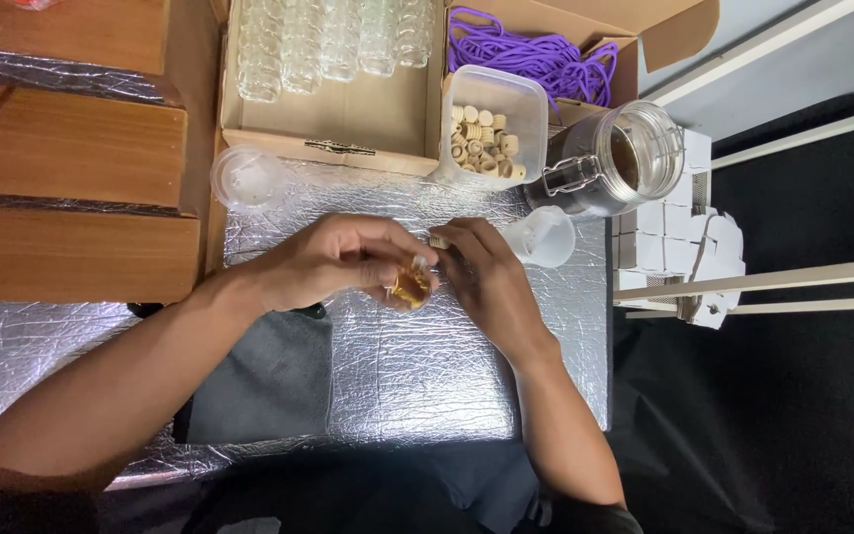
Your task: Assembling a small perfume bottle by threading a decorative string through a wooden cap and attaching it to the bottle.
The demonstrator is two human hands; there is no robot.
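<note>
Frame centre: left hand (338,259) curls fingers around a small clear vial (411,287) w/ amber-gold contents, steadying it mouth-up. Right hand (481,272) pinches a pale cork (439,241) just above the vial mouth. Supplies within reach, upper centre: translucent plastic tub (532,109) of corks, cardboard box (348,119) of empty glass vials. Crinkled foil sheet (427,386) covers the surface.

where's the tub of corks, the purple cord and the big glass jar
tub of corks (506,99), head view, on its clear side wall
purple cord (531,54), head view, middle of the bundle
big glass jar (644,148), head view, on its glass body
</note>
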